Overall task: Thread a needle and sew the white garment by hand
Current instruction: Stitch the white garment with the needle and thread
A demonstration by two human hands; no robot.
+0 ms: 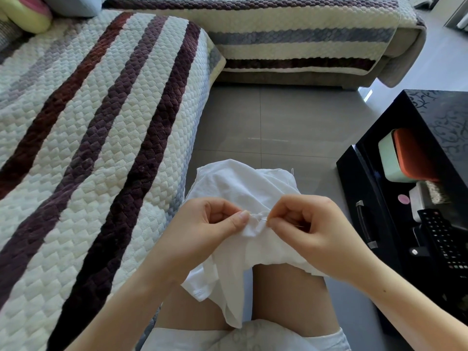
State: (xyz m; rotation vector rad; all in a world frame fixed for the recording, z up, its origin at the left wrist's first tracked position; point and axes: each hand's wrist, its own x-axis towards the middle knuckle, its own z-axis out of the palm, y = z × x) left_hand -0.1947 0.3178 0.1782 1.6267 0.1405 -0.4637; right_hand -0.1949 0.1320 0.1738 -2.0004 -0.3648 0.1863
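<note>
Grey floor tiles (278,122) fill the middle of the view, and the person's bare legs (286,300) come in at 6 o'clock. Draped over them is the white garment (228,188), all bunched up, with one edge hanging down between the knees. The left hand (202,224) has a small puckered fold of it pinched between thumb and forefinger, other fingers curled in. The right hand (311,224), just beside it, pinches the needle (264,219) with thumb and fingertips, and the needle pokes into that same fold, so the two hands nearly touch. Can't make out the thread at the needle, it's too fine, but a thin loose strand (292,171) sticks up at the garment's far edge. At 3 o'clock sits a glossy black coffee table (443,110); its lower shelf holds a mint-and-orange box (402,158) and a black remote control (443,239). At 9 o'clock there's a quilted cream sofa cover (101,122) with dark purple and maroon stripes. The far sofa section (278,34) runs across 12 o'clock, and a yellow-green and pink cushion (27,13) sits at 11.
</note>
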